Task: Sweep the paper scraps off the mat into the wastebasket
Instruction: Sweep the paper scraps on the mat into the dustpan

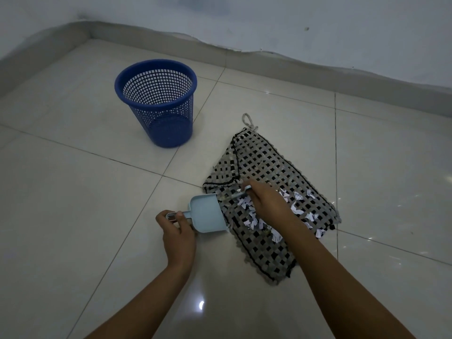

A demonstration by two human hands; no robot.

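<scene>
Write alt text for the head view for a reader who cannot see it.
A person's left hand holds a light blue dustpan at the edge of a checked woven mat while the right hand grips a small brush over white paper scraps. A blue mesh wastebasket stands apart on the tiled floor.

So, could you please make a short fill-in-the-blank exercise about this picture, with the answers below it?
1. The left hand holds the light blue ____ by its handle.
2. The paper scraps lie on the woven ____.
3. The wastebasket is ____ in colour.
4. The right hand grips a small ____.

Answers: dustpan; mat; blue; brush
</scene>
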